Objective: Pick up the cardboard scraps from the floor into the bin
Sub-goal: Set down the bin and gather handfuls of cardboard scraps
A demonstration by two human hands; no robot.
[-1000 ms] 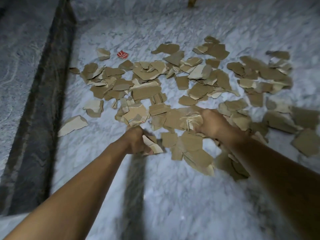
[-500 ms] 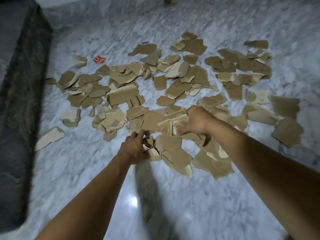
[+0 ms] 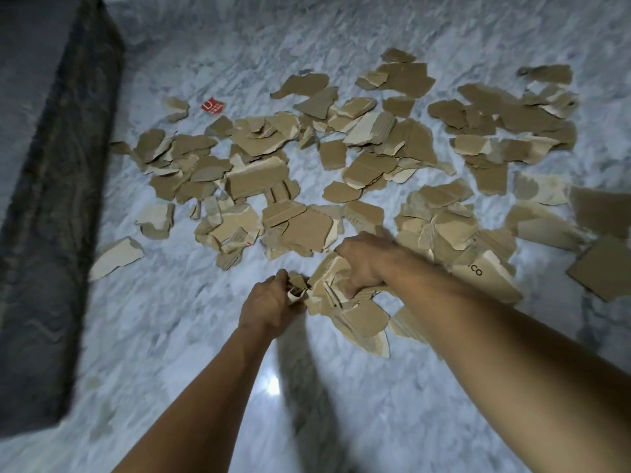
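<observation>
Lying scattered across the white marble floor (image 3: 170, 336) are dozens of torn cardboard scraps (image 3: 259, 180), overlapping too much to count exactly, spreading from near centre to far right. One pale piece (image 3: 485, 268) beside the right forearm is showing black letters "CO". One red scrap (image 3: 213, 106), far left, is carrying white marks too small to read. The right hand (image 3: 365, 264) is clutching a crumpled bundle (image 3: 327, 288) of scraps. The left hand (image 3: 269, 302), just beside it, is curling round a few small ones.
</observation>
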